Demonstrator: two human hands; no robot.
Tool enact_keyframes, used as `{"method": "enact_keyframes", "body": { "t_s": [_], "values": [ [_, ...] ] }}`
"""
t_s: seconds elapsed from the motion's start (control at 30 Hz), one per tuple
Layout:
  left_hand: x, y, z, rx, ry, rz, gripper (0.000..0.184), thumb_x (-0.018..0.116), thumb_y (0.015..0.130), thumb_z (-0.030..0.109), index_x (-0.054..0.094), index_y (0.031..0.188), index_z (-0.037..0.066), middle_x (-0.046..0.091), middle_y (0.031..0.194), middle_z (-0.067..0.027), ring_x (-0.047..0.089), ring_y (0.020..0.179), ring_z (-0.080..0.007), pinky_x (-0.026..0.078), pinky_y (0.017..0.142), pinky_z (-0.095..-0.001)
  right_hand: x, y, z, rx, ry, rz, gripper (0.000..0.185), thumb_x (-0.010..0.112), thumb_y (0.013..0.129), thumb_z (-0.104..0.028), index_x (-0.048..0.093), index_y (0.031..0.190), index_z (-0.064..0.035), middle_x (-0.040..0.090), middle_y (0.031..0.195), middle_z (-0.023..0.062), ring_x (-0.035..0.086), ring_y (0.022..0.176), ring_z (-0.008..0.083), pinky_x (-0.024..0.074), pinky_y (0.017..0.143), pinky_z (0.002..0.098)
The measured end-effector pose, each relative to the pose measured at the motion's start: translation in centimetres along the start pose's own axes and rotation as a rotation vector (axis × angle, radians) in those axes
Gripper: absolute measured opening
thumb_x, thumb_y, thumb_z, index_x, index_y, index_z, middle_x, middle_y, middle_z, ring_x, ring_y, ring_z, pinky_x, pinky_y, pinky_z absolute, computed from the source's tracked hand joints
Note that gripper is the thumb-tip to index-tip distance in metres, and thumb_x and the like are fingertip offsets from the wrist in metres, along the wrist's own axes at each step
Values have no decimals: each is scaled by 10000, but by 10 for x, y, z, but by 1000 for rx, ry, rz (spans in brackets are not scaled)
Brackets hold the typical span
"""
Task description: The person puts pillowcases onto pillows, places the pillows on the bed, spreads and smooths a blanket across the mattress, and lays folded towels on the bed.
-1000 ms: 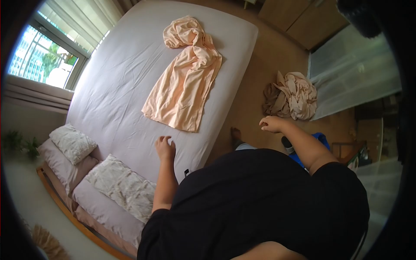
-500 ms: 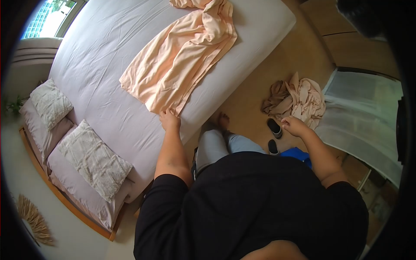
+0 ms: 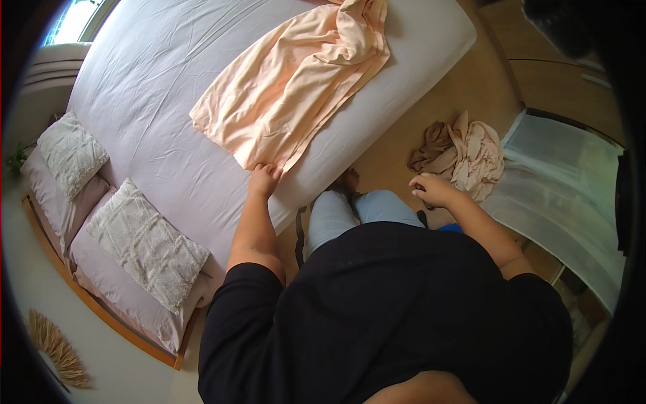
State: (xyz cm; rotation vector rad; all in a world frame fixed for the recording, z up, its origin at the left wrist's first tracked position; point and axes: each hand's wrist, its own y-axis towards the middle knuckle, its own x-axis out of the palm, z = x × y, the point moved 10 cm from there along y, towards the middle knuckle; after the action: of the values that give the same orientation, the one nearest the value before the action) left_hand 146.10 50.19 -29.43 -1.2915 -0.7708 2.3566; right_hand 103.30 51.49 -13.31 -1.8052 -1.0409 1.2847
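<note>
My left hand [image 3: 264, 178] pinches the near corner of a peach sheet [image 3: 296, 74], which lies wrinkled across the mattress. Its far end is bunched up near the top of the view. Under it, the bed [image 3: 155, 121] wears a pale, smooth fitted sheet. Out to the right, my right hand [image 3: 432, 190] hangs in the air with loosely curled fingers and nothing visible in it. Beyond that hand, a heap of beige and brown cloth [image 3: 468, 153] rests on the floor.
Two white textured cushions [image 3: 151, 246] lean on pillows [image 3: 121, 279] by the wooden headboard [image 3: 114, 326]. Dark slippers, mostly hidden by my right arm, are on the floor. A translucent white sheet-like panel [image 3: 558, 182] stands at the right, near wooden cabinets [image 3: 565, 87].
My right hand has moved left, closer to my body, and now covers the slippers. My left hand keeps its hold on the sheet corner. The view has shifted slightly.
</note>
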Motion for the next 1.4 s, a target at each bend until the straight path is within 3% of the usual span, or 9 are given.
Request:
{"method": "enact_keyframes", "body": {
  "t_s": [0.33, 0.5, 0.67, 0.83, 0.87, 1.03, 1.23, 1.33, 1.4],
  "values": [
    [2, 3, -24, -161, -86, 118, 225, 573, 827, 199, 639, 1007, 80, 617, 930, -157, 574, 956, -326, 466, 843, -400, -32, 31, -61, -134, -117, 11, 289, 598, 832, -228, 588, 1082, -84, 570, 1027, 124, 552, 994, 289, 448, 856, 380],
    [-76, -24, 47, 228, -144, 408, 133, 495, 839, 88, 545, 935, 10, 596, 911, -219, 557, 872, -384, 440, 792, -443, -58, 33, -122, -286, -228, 215, 392, 624, 804, -204, 530, 1173, -110, 480, 1180, 141, 456, 1128, 331, 398, 947, 411],
    [-163, -90, 184, 595, -226, 338, 132, 465, 817, 46, 516, 932, 5, 579, 834, -200, 551, 813, -386, 434, 729, -453, -91, 20, -239, -576, -101, 429, 636, 654, 769, -241, 370, 1334, -183, 355, 1327, 161, 361, 1250, 349, 338, 1034, 417],
    [-252, -168, 286, 803, -134, 476, 134, 472, 769, 6, 518, 895, 14, 557, 802, -157, 549, 760, -348, 439, 670, -435, -135, -17, -304, -950, -141, 554, 288, 640, 755, -198, 594, 1037, -157, 592, 1030, 68, 554, 1023, 265, 414, 890, 405],
    [-268, -185, 300, 826, -116, 485, 134, 472, 769, 6, 518, 895, 14, 557, 802, -157, 549, 760, -348, 439, 670, -435, -158, -34, -305, -1026, -55, 690, 110, 627, 755, -183, 620, 857, -143, 621, 844, 30, 601, 867, 241, 437, 797, 385],
    [-355, -291, 359, 1008, -225, 625, 150, 535, 683, -80, 520, 779, 34, 498, 641, -118, 483, 539, -299, 370, 488, -395, -252, -42, -254, -1031, 10, 966, 64, 587, 779, -182, 618, 820, -143, 620, 808, 63, 613, 804, 266, 477, 728, 378],
    [-443, -407, 341, 1176, -1039, 1123, 239, 446, 940, 177, 367, 733, 87, 400, 719, -30, 353, 530, -123, 319, 435, -276, -376, 15, -153, -705, -41, 1093, 138, 525, 818, -242, 625, 781, -155, 653, 799, 63, 628, 766, 289, 489, 714, 398],
    [-470, -450, 286, 823, -1124, 1344, 265, 393, 987, 261, 445, 813, 68, 464, 789, -34, 481, 649, -121, 460, 625, -285, -424, 46, -132, -710, -114, 1075, 98, 555, 803, -210, 620, 792, -138, 652, 800, 84, 624, 779, 296, 494, 713, 377],
    [-467, -479, 292, 125, 95, 1873, 260, 451, 963, 247, 497, 911, -3, 520, 884, -68, 525, 736, -163, 473, 674, -300, -452, 53, -123, -697, -166, 1036, 99, 549, 810, -204, 621, 792, -139, 652, 797, 93, 622, 784, 307, 493, 719, 371]
  ]
}}
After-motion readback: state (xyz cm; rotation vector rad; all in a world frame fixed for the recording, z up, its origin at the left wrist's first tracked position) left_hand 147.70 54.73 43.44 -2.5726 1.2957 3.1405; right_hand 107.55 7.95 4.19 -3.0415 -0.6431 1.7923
